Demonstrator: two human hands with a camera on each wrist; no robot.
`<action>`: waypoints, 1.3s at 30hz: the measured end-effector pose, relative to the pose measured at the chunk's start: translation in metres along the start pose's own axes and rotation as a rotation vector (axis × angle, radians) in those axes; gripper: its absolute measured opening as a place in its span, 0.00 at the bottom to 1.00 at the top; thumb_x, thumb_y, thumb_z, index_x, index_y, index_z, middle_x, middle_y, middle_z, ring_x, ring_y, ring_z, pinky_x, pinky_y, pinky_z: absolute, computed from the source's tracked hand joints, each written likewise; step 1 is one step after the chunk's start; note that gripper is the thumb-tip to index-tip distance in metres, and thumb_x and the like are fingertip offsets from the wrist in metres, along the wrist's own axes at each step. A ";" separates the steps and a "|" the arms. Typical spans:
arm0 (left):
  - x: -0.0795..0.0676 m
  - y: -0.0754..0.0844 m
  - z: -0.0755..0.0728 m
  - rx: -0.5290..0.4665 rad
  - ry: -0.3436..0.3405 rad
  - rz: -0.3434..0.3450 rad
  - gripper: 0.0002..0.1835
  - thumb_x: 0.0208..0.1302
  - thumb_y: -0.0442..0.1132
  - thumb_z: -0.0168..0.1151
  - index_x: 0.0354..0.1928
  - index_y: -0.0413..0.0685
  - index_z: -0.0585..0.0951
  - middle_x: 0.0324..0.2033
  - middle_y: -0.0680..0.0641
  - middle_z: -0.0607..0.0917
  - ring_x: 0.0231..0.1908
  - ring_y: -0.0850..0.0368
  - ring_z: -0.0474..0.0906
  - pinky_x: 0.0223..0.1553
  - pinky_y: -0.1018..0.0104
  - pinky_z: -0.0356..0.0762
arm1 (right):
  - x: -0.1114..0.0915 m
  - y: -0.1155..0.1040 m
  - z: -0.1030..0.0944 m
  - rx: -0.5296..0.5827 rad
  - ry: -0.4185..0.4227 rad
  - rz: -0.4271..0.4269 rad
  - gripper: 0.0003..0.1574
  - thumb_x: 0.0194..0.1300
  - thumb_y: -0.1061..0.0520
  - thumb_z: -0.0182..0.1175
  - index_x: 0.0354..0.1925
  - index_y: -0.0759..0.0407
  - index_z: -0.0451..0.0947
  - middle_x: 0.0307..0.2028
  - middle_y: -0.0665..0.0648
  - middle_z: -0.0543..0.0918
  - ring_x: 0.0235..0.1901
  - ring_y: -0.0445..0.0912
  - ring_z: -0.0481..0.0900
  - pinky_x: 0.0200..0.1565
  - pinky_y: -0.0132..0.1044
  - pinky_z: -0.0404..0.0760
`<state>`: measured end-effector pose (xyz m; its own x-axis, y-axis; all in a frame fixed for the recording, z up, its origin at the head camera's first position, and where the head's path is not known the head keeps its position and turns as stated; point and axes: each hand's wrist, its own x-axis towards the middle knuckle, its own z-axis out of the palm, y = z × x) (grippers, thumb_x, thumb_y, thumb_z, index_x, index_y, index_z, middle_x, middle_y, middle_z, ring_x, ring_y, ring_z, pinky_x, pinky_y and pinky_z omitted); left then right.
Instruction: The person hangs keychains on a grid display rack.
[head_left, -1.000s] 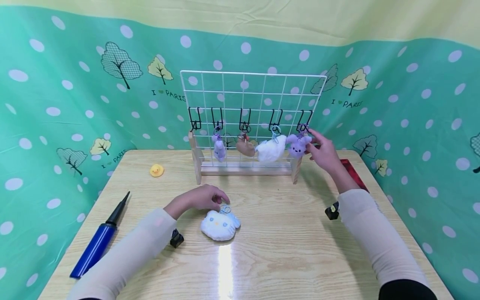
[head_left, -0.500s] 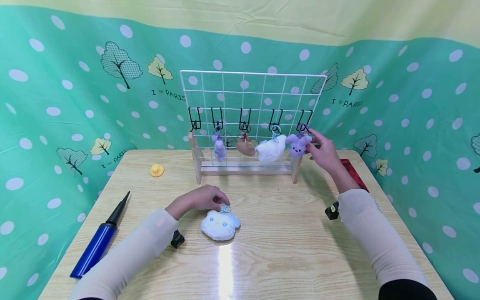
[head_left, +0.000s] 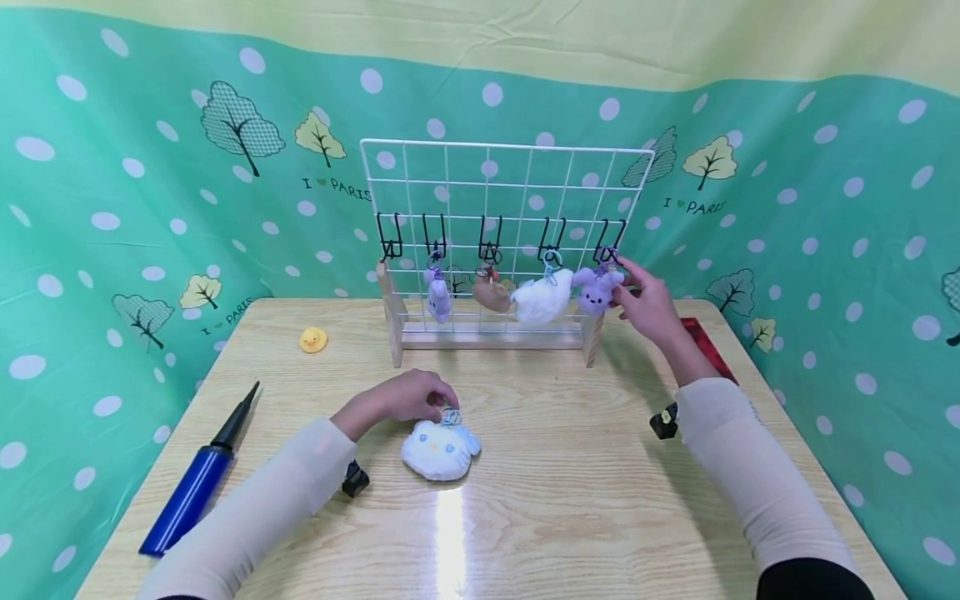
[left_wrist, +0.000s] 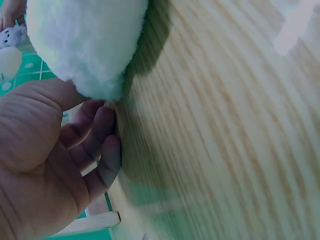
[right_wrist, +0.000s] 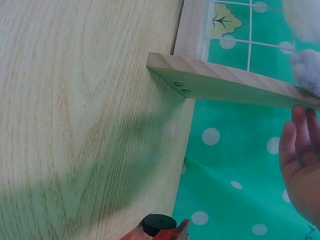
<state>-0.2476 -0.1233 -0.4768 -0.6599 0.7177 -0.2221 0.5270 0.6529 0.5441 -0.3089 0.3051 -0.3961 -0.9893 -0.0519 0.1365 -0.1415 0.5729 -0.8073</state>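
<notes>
In the head view my left hand (head_left: 408, 396) pinches the ring at the top of a white cat-face plush keychain (head_left: 438, 452), which lies on the table at the centre. Up close in the left wrist view, the white plush hides my thumb tip. My right hand (head_left: 647, 304) reaches up to a purple bunny plush keychain (head_left: 597, 293) on the rightmost black hook (head_left: 609, 242) and holds it near its ring; the exact finger contact is too small to make out. Part of that purple plush shows at the edge of the right wrist view, above the fingers.
A white wire grid rack (head_left: 507, 146) on wooden feet stands at the back. Other plush keychains hang there: purple (head_left: 438, 300), brown (head_left: 491, 293) and white (head_left: 542, 300). The leftmost hook (head_left: 390, 246) bears none. Around lie a yellow duck (head_left: 313, 340), a blue pump (head_left: 191, 496) and a red object (head_left: 705, 346).
</notes>
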 end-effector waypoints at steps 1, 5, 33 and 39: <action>0.000 0.000 0.000 -0.003 0.006 0.000 0.13 0.62 0.35 0.71 0.48 0.57 0.87 0.33 0.57 0.79 0.35 0.63 0.72 0.38 0.71 0.73 | 0.000 0.000 0.000 0.000 -0.001 -0.001 0.38 0.79 0.54 0.52 0.81 0.40 0.52 0.56 0.66 0.78 0.48 0.59 0.84 0.36 0.29 0.86; -0.002 -0.001 0.003 -0.029 0.033 -0.004 0.13 0.61 0.34 0.71 0.46 0.57 0.86 0.33 0.57 0.80 0.35 0.63 0.73 0.38 0.71 0.75 | 0.000 0.000 0.000 0.004 -0.006 0.005 0.39 0.80 0.53 0.52 0.81 0.40 0.51 0.56 0.66 0.78 0.49 0.59 0.84 0.36 0.29 0.86; -0.013 -0.004 0.004 -0.086 0.097 -0.019 0.04 0.70 0.41 0.65 0.36 0.58 0.84 0.28 0.60 0.84 0.30 0.66 0.77 0.35 0.71 0.79 | -0.002 -0.003 0.000 -0.009 -0.011 0.044 0.39 0.80 0.50 0.52 0.81 0.35 0.50 0.59 0.64 0.77 0.50 0.58 0.83 0.38 0.31 0.87; -0.022 -0.004 -0.002 -0.128 0.147 -0.044 0.03 0.70 0.39 0.64 0.41 0.53 0.85 0.30 0.59 0.85 0.31 0.66 0.78 0.36 0.72 0.81 | -0.002 -0.003 -0.001 -0.004 -0.009 0.032 0.38 0.80 0.50 0.51 0.81 0.36 0.50 0.58 0.65 0.77 0.51 0.59 0.83 0.38 0.30 0.86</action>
<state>-0.2363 -0.1417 -0.4727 -0.7571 0.6397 -0.1323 0.4296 0.6402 0.6369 -0.3064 0.3045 -0.3933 -0.9936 -0.0408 0.1050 -0.1092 0.5776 -0.8090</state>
